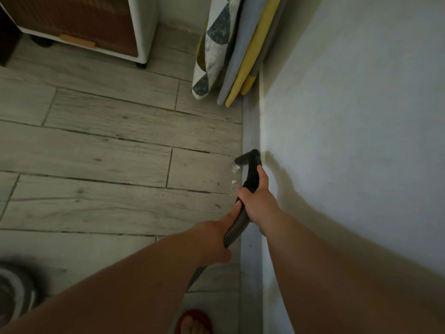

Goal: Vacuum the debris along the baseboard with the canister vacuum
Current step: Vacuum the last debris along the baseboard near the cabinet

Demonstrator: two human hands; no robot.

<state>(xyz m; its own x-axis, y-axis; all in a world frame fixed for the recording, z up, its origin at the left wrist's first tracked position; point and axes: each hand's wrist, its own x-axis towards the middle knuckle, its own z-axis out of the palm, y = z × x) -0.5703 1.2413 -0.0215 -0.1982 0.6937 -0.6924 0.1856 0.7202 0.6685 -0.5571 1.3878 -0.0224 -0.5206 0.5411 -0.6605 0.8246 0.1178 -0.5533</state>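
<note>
Toes in a red sandal (193,321) sit at the bottom edge. Above them my left hand (214,239) wraps the ribbed hose (237,227), and my right hand (258,203) curls round the rigid black nozzle (252,165), right of centre against the pale baseboard (250,131). White scraps (235,168) lie just beside its tip. I judge the hose light and springy and the plastic tube stiff, so I steer from the tube; the blurred canister (14,292) sits lower left
</note>
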